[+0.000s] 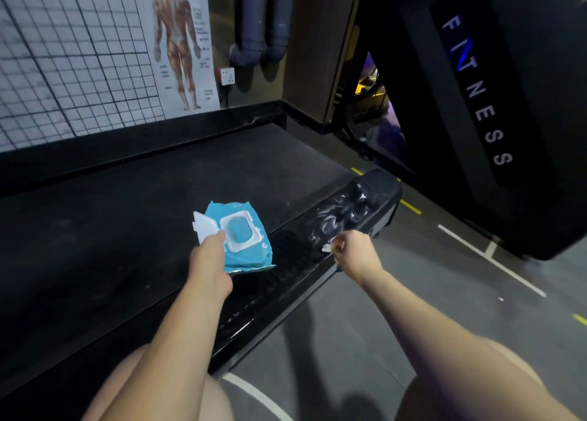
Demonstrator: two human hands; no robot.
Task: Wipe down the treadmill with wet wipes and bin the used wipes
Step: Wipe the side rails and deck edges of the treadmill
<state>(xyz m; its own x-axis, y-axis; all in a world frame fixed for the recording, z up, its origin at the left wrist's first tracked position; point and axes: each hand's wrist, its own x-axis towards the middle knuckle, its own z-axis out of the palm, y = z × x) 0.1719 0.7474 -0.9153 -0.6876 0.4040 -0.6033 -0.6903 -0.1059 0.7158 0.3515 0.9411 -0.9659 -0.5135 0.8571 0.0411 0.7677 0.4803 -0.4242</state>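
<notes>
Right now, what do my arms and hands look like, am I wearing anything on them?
The left arm and right arm are bare as far up as the view reaches: no sleeves. The left hand and right hand wear no gloves; no watch, band or markings at either wrist; rings cannot be told.

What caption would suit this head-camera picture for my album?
Left hand holds an open blue wipe pack; right hand pinches a wipe at the treadmill's streaked rail.
</notes>
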